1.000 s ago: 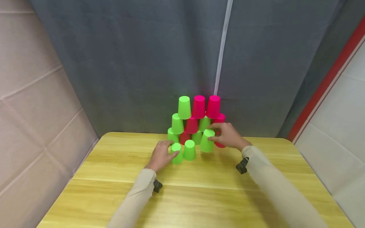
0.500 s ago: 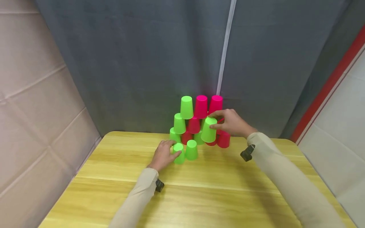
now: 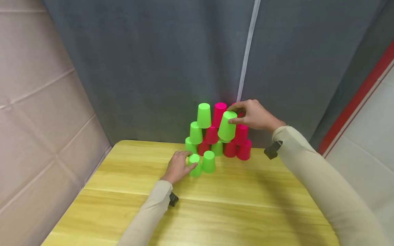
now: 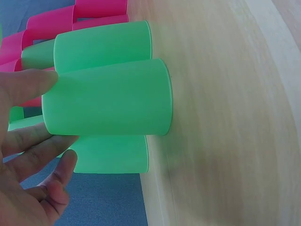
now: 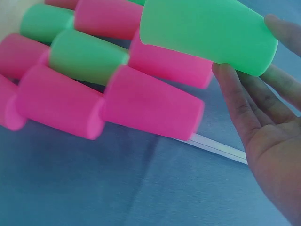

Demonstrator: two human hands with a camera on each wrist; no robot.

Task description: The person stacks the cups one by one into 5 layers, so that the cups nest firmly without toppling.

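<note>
My right hand point(image 3: 253, 115) pinches an upturned bright green plastic cup point(image 3: 227, 125) by its closed top, thumb and fingertips around it, holding it in the air just right of centre in the head view, tilted against the stacked wall of green and pink plastic cups point(image 3: 215, 131) behind it. My left hand point(image 3: 178, 166) sits lower, left of centre, its fingers wrapped round a second green plastic cup point(image 3: 195, 165) that stands mouth-down on the table, touching its green neighbour point(image 3: 208, 161). I judge the risk to be in the raised cup: it hangs so close to the upper pink cups that a careless knuckle or its tilted rim could nudge one and bring several tiers down, and my light pinch could let it slip. The surface is a yellow wood-grain table point(image 3: 234, 205); behind the stack hangs a grey fabric backdrop point(image 3: 154, 61), with beige padded panels point(image 3: 37, 102) at the left edge.
</note>
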